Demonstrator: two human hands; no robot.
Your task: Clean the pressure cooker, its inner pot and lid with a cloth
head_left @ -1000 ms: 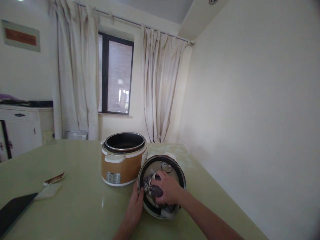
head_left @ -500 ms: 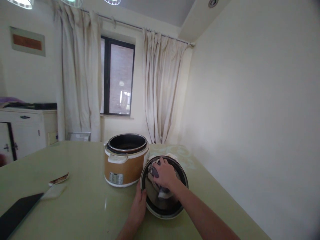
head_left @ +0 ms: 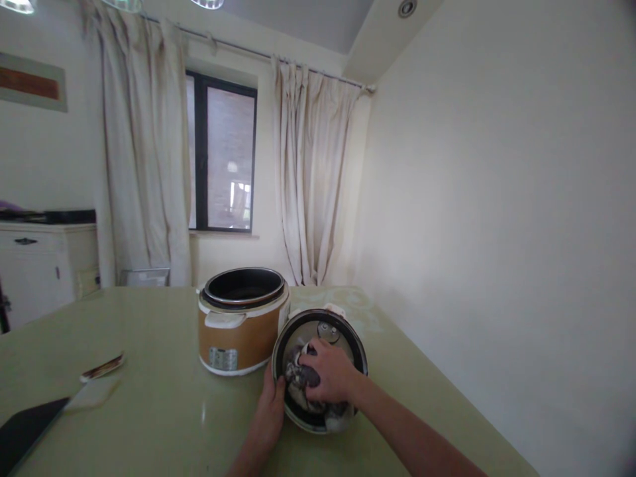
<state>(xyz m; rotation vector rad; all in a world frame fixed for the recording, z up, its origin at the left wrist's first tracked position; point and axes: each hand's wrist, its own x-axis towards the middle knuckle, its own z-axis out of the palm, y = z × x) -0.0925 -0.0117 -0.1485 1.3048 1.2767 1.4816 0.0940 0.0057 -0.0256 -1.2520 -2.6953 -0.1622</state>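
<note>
A round cooker lid is tilted up on the table, its metal underside with a dark rim facing me. My left hand grips the lid's left edge, thumb on the near side. Pressed against the underside is a crumpled grey and white cloth, with the fingers of my right hand closed on it. Part of the cloth hangs over the lid's lower rim. Just left of the lid stands a brown and white electric cooker, open at the top, with a dark inner pot in it.
The glossy green table runs along a white wall on the right. At its left lie a dark flat object and a small pale, brown-marked item. Curtains, a window and a white cabinet are behind.
My right hand has moved the cloth lower across the lid's underside, uncovering a round fitting near the top. My left hand keeps its hold. The view has turned slightly right.
</note>
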